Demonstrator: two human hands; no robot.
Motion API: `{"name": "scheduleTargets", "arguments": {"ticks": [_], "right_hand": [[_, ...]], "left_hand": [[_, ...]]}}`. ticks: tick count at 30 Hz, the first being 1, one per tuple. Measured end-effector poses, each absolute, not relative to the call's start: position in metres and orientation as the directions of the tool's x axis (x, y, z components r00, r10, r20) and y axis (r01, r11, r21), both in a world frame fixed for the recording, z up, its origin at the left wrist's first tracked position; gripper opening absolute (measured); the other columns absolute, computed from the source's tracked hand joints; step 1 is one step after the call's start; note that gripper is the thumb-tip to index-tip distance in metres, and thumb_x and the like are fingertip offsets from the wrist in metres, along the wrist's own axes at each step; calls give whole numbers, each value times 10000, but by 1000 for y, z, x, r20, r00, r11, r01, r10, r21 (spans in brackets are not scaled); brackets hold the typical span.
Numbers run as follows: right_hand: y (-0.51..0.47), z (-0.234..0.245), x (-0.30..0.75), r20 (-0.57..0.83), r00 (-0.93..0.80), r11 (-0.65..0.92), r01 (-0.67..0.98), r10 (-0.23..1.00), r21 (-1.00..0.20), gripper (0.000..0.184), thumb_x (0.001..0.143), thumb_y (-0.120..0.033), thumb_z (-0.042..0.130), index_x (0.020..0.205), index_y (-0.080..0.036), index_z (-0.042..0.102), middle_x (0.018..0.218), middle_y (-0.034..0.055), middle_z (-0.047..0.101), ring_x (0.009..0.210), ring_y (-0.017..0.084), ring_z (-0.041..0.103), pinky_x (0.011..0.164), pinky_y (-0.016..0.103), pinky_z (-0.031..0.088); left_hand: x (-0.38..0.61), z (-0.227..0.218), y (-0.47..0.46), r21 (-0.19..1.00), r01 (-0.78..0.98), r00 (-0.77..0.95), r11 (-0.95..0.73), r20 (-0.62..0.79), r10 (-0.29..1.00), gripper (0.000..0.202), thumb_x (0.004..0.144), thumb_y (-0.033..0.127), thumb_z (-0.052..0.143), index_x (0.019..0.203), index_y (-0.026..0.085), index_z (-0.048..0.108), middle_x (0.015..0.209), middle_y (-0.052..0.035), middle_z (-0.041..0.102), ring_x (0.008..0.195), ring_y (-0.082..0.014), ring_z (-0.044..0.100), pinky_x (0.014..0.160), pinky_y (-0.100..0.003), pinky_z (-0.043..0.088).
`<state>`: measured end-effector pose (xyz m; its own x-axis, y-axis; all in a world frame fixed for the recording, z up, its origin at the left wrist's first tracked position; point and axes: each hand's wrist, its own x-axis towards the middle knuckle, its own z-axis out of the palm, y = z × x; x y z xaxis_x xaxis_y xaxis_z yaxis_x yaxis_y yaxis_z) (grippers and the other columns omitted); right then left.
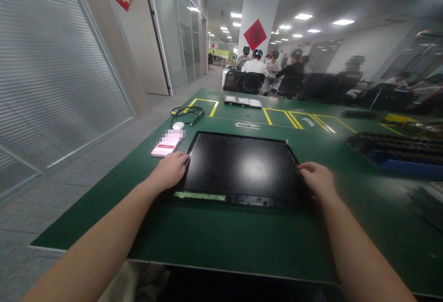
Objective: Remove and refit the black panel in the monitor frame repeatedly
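A black flat display panel (242, 166) lies face up on the green table (224, 237), with a thin green circuit strip (200, 196) along its near left edge. My left hand (170, 171) grips the panel's left edge, fingers curled over it. My right hand (317, 180) holds the right edge, fingers bent against the frame.
A phone (166, 147) lies just left of the panel, with a white mouse (178, 125) and a coiled black cable (187, 113) beyond. Another panel (243, 102) sits at the far edge. Dark parts on a blue tray (398, 154) lie at the right. People sit at desks behind.
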<state>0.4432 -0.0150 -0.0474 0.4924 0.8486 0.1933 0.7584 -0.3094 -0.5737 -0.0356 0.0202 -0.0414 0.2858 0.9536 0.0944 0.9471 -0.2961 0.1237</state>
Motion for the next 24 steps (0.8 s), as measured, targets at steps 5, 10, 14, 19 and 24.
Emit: {"name": "scheduleTargets", "arguments": {"ticks": [5, 10, 14, 19, 24], "right_hand": [[-16, -46, 441, 225, 471, -252, 749, 853, -613, 286, 743, -326, 590, 897, -226, 809, 861, 65, 769, 818, 241, 691, 776, 347, 505], [-14, -50, 440, 249, 363, -163, 800, 898, -578, 367, 774, -344, 600, 1055, -257, 820, 1053, 68, 785, 881, 245, 706, 851, 366, 531], [-12, -55, 440, 220, 268, -116, 840, 938, -531, 391, 803, -347, 604, 1131, -276, 805, 1137, 60, 777, 969, 257, 721, 889, 376, 544], [-10, -58, 442, 185, 219, -93, 848, 958, -522, 294, 805, -320, 620, 1008, -276, 829, 1163, 27, 772, 1137, 268, 698, 999, 374, 517], [-11, -56, 441, 183, 216, -88, 841, 959, -534, 246, 797, -292, 636, 948, -289, 831, 1164, 7, 770, 1158, 270, 691, 1025, 372, 503]], "left_hand": [[-39, -47, 23, 161, 924, 326, -346, 136, 935, 520, 924, 192, 392, 1367, 95, 646, 1401, -214, 612, 1296, -363, 568, 1096, -502, 447], [-41, -40, 17, 246, 834, 451, -494, 213, 867, 512, 974, 403, 465, 1370, 141, 654, 1526, -236, 497, 1408, -399, 463, 1144, -568, 379], [-39, -29, 7, 349, 698, 614, -625, 159, 774, 585, 887, 537, 652, 1378, 220, 655, 1547, -186, 502, 1405, -370, 479, 1140, -529, 405], [-41, -21, 3, 390, 664, 656, -638, 106, 748, 548, 808, 471, 773, 1307, 256, 708, 1521, -149, 540, 1375, -350, 522, 1110, -476, 451], [-45, -17, 3, 411, 659, 659, -630, 89, 747, 547, 781, 421, 796, 1303, 282, 710, 1502, -118, 567, 1345, -336, 560, 1088, -451, 475]]}}
